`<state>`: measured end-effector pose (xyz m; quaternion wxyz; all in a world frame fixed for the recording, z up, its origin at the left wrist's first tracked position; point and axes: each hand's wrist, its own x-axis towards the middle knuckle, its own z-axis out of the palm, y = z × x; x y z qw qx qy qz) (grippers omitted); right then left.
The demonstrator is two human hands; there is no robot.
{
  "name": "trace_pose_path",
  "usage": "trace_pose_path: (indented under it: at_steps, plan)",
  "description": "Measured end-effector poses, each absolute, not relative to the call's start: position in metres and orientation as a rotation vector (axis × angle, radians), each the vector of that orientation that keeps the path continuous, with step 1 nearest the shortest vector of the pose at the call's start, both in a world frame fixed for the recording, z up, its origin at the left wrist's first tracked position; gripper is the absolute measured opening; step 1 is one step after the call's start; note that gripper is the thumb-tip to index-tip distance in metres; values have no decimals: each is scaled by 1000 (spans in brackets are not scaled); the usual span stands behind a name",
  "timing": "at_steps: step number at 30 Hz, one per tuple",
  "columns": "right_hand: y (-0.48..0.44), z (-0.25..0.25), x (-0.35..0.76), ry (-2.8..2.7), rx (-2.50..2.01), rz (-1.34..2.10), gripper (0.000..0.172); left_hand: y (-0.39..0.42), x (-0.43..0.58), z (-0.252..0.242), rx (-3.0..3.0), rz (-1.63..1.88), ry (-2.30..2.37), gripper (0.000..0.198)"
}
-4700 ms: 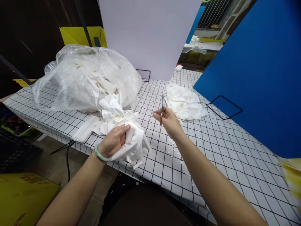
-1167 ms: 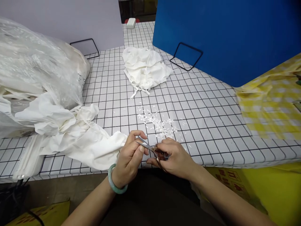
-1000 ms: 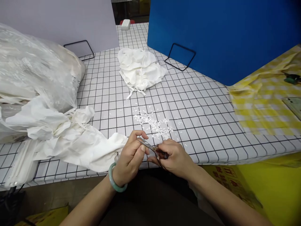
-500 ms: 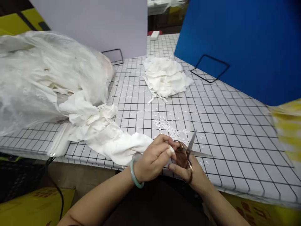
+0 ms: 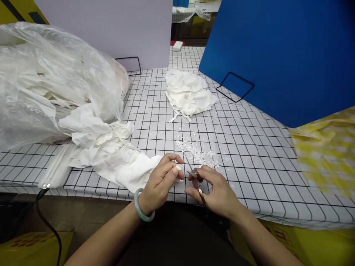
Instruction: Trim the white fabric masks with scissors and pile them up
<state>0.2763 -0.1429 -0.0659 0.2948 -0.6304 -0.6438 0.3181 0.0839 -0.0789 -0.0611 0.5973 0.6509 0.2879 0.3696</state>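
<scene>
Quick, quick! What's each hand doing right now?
Left hand: closed, pinching a bit of white cloth between thumb and fingers.
Right hand: closed around the handles of the scissors.

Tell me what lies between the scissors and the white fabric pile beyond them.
Small white clippings lie scattered on the gridded tablecloth between the scissors in the right hand and the white fabric pile, as the head view shows.

The table [image 5: 149, 88] bore a white cover with a black grid. Upright pale lilac [image 5: 111, 33] and blue [image 5: 277, 55] panels stood upon it; dull brownish floor [image 5: 91, 212] showed below its near edge.
</scene>
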Motion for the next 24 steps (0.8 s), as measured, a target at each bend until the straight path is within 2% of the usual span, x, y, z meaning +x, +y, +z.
trace_pose_path:
  at_steps: [5, 13, 24]
  plan:
    - [-143, -59, 277, -1862, -1673, 738, 48, -80, 87, -61, 1575, 855, 629, 34]
    - [-143, -57, 282, -1915, -1633, 774, 50, -81, 90, -61, 1644, 732, 578, 30]
    - [-142, -62, 285, -1914, -1645, 708, 55, -77, 93, -63, 1692, 724, 514, 34]
